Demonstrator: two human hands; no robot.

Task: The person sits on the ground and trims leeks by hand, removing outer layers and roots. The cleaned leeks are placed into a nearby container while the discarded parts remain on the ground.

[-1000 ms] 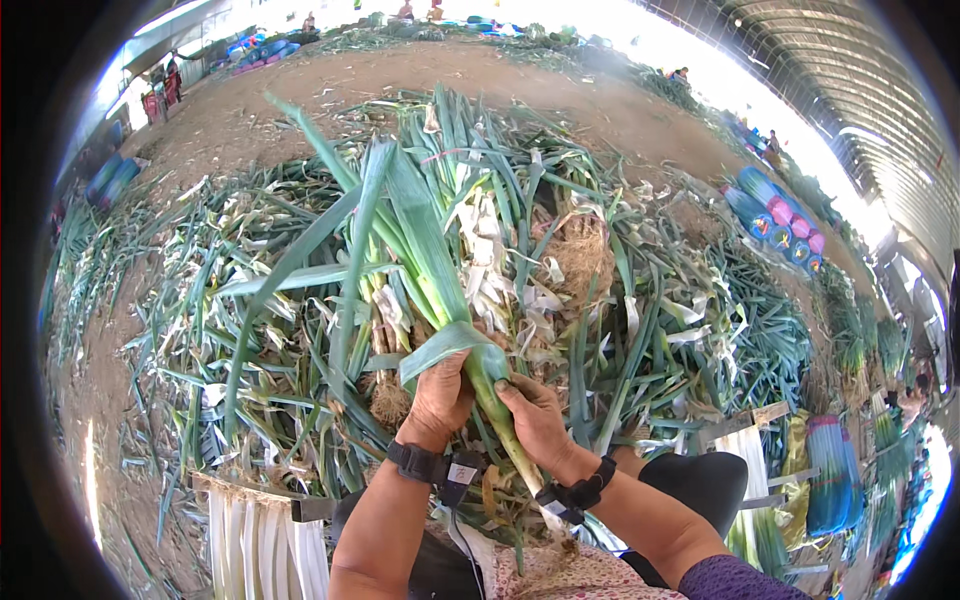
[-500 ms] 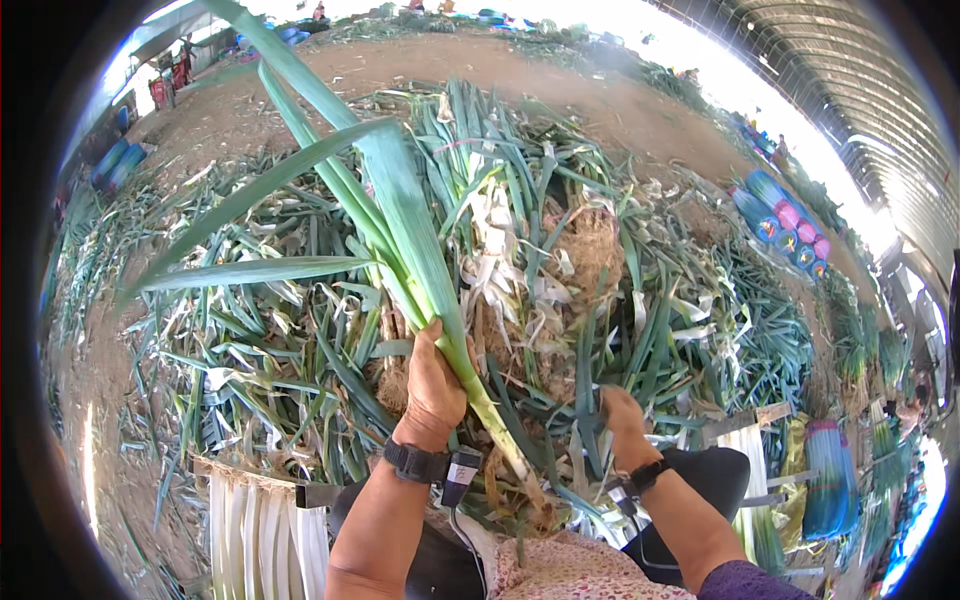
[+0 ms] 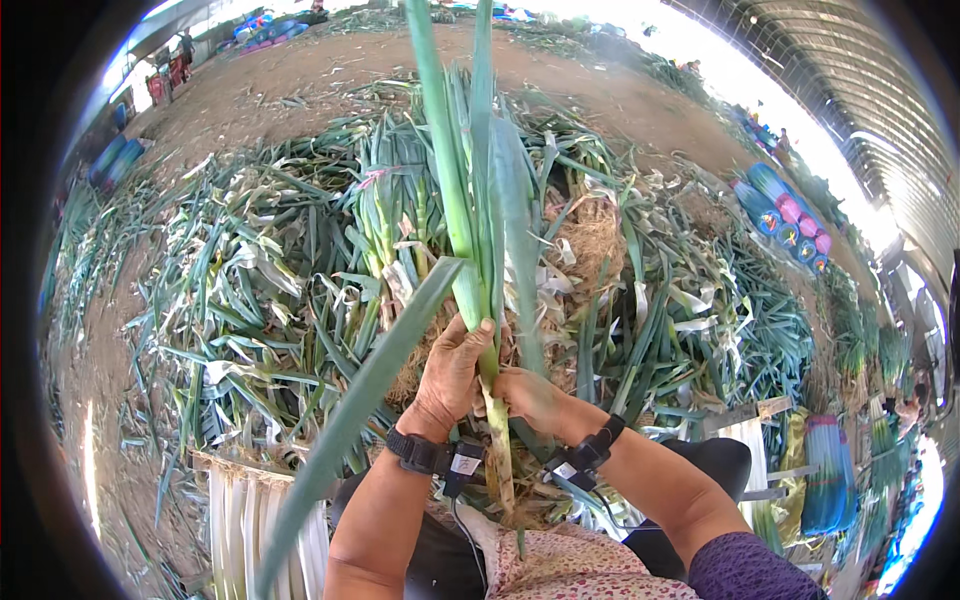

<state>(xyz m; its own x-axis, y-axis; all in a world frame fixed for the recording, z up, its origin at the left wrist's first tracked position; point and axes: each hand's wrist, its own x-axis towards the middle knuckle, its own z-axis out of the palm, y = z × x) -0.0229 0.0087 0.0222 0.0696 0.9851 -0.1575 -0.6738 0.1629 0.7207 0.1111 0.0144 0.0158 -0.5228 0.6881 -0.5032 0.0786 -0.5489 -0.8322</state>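
A long leek (image 3: 466, 225) stands nearly upright before me, with its green leaves pointing away and its pale, brown-stained root end (image 3: 502, 465) toward my lap. My left hand (image 3: 452, 375) is wrapped around the stalk, its thumb across the front. Just below and to the right, my right hand (image 3: 530, 398) pinches at the stalk's side, where a blurred leaf (image 3: 517, 240) comes down. Its fingertips are partly hidden, so whether it grips leaf or stalk is unclear. One broad leaf (image 3: 370, 400) bends down across my left forearm.
A heap of leeks and loose leaves (image 3: 250, 270) spreads around, with a pink-tied bunch (image 3: 380, 190) and a root clump (image 3: 595, 240). White stalks (image 3: 255, 530) lie at lower left. Blue bundles (image 3: 828, 480) stand at lower right; pink-banded bundles (image 3: 790, 215) lie farther off.
The leek has swung from leaning left to nearly upright. My right hand has come left from beside my knee to the stalk. A broad leaf now hangs down at the left.
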